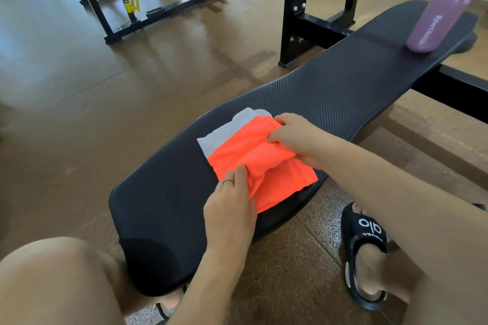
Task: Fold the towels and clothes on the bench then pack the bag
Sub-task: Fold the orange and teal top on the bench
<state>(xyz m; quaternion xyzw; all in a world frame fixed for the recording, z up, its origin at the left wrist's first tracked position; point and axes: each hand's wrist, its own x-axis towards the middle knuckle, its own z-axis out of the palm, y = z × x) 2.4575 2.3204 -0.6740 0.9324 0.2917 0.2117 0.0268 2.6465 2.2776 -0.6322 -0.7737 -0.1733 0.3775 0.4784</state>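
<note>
A bright orange garment (pixel 237 150) with a white band (pixel 227 130) along its far edge lies partly folded on the black padded bench (pixel 330 92). My left hand (pixel 232 206) pinches a bunched fold of the orange fabric at its near side. My right hand (pixel 293 137) grips the same raised fold at its far right end. Between the two hands the cloth forms a rolled ridge. No bag is in view.
A purple sport bottle (pixel 438 13) stands upright at the bench's far end. Black rack posts (pixel 298 13) rise behind the bench, with more gym frames (pixel 111 8) at the back left. My knee (pixel 52 280) and sandalled foot (pixel 367 250) flank the bench's near end.
</note>
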